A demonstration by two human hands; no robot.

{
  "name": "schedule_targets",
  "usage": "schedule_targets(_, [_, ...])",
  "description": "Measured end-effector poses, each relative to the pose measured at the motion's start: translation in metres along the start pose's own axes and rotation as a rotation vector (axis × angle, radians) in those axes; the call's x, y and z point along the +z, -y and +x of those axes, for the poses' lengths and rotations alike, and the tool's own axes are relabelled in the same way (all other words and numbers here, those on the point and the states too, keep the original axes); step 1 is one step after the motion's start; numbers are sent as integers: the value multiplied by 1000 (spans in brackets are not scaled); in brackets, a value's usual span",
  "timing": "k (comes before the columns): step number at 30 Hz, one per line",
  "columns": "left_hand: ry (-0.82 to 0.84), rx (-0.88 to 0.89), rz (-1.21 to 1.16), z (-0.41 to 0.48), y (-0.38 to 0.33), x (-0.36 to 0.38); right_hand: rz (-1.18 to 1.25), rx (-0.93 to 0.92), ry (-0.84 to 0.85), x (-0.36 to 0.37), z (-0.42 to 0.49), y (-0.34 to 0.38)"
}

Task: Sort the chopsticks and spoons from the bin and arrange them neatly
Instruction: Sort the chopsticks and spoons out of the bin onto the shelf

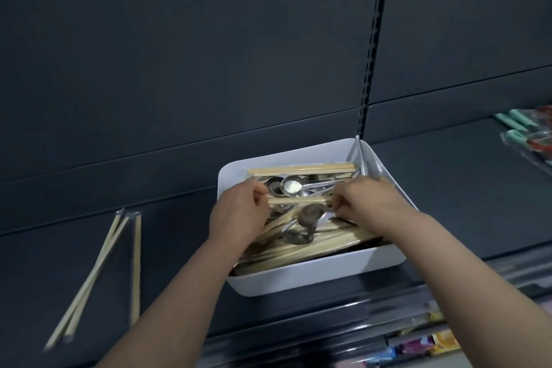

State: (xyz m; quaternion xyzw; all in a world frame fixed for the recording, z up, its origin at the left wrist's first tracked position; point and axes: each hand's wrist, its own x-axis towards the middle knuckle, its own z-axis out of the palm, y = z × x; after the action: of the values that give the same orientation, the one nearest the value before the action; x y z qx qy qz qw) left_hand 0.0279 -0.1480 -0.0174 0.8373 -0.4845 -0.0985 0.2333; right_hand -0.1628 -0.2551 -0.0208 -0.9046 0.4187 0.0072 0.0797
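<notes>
A white bin (313, 276) sits on a dark shelf, filled with several wooden chopsticks and metal spoons (291, 187) mixed together. My left hand (239, 212) pinches one end of a pair of chopsticks (298, 201) held level above the pile. The other end is pinched by my right hand (370, 203). More chopsticks (301, 171) lie along the bin's far side. On the shelf to the left lie three loose chopsticks (98, 272), their metal tips pointing away from me.
The dark shelf (179, 263) has a back panel and a slotted upright post (370, 69). Packaged items with teal handles (525, 134) lie at the far right. Colourful packets (418, 346) show on a lower shelf at bottom right.
</notes>
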Motion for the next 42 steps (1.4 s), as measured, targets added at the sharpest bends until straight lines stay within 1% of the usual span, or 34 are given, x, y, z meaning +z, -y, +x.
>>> schedule_targets(2, [-5, -29, 7, 2, 1, 1, 124, 24, -23, -4, 0, -2])
schedule_targets(4, [-6, -38, 9, 3, -3, 3, 215, 79, -105, -6, 1, -7])
schedule_targets(6, [4, -29, 17, 4, -10, 7, 230, 149, -188, -7, 2, -12])
schedule_targets(8, [10, -8, 12, 5, -19, 11, 256, 209, -223, -6, 5, -17])
schedule_targets(11, [77, 69, 53, 7, -30, 16, 381, 273, -178, -4, 7, -22])
schedule_targets(14, [152, 161, 231, 6, -42, 17, 436, 253, -145, -2, 6, -25])
schedule_targets(17, [220, 151, 344, 8, -47, 21, 449, 236, -164, -2, 3, -25])
schedule_targets(20, [259, 158, 387, 8, -49, 25, 494, 236, -186, -1, 2, -22])
schedule_targets(23, [184, 204, 333, 5, -47, 19, 515, 235, -195, 3, 2, -19])
schedule_targets(26, [65, 175, 109, 6, -44, 4, 508, 238, -219, 4, 3, -15])
schedule_targets(28, [-24, 160, 3, 7, -42, -5, 507, 248, -238, 4, 6, -12])
schedule_targets(31, [-190, 167, -226, 4, -38, -14, 510, 266, -263, 0, 13, -7])
schedule_targets(33, [-255, 187, -363, -1, -36, -19, 501, 267, -259, -3, 20, -2])
schedule_targets(37, [-368, 256, -407, -8, -34, -29, 437, 253, -235, -2, 39, 9])
schedule_targets(39, [-389, 249, -427, -9, -33, -33, 391, 230, -246, 1, 49, 13])
schedule_targets(42, [-385, 207, -411, -9, -29, -35, 305, 225, -188, 8, 60, 14])
